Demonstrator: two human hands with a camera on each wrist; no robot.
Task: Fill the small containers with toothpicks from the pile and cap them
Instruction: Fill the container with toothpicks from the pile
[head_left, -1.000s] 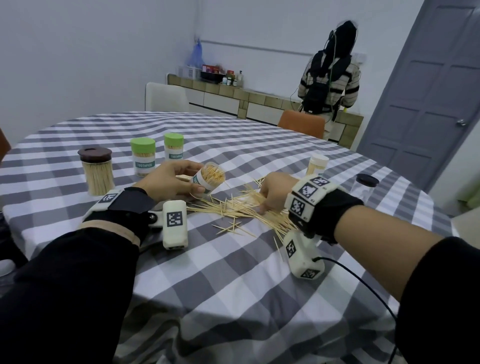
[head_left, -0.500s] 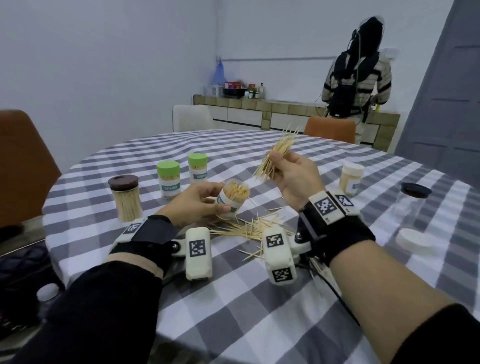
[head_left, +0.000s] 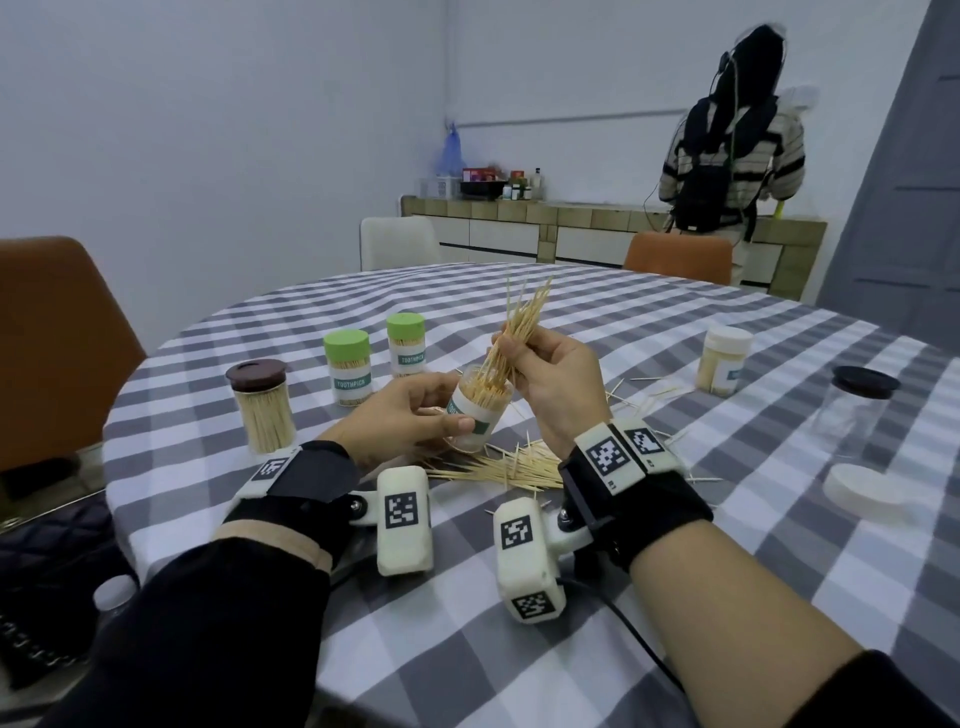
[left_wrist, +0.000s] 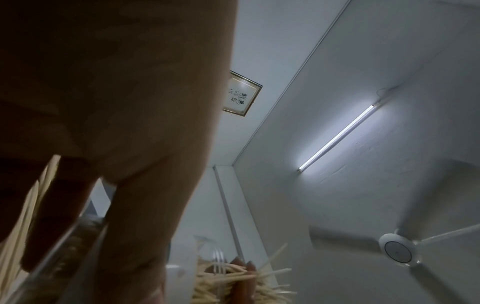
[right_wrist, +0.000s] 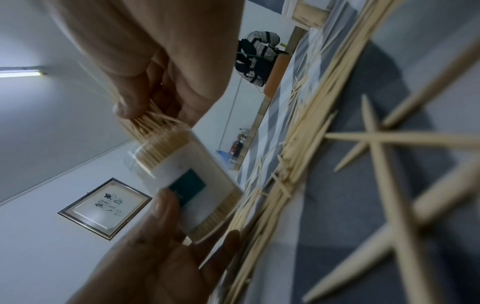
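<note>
Since half second ago, right hand (head_left: 550, 379) carried pinched toothpick bundle (head_left: 514, 332) down into open container (head_left: 475, 410), tilted in left hand (head_left: 410, 415) grip over pile (head_left: 498, 467). Advice: align tips, ease pinch gradually, avoid spill.

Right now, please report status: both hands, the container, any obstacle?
Left hand grips open toothpick container, tilted. Right hand pinches toothpick bundle, lower ends entering the mouth. Pile on table below; nothing blocking.
</note>
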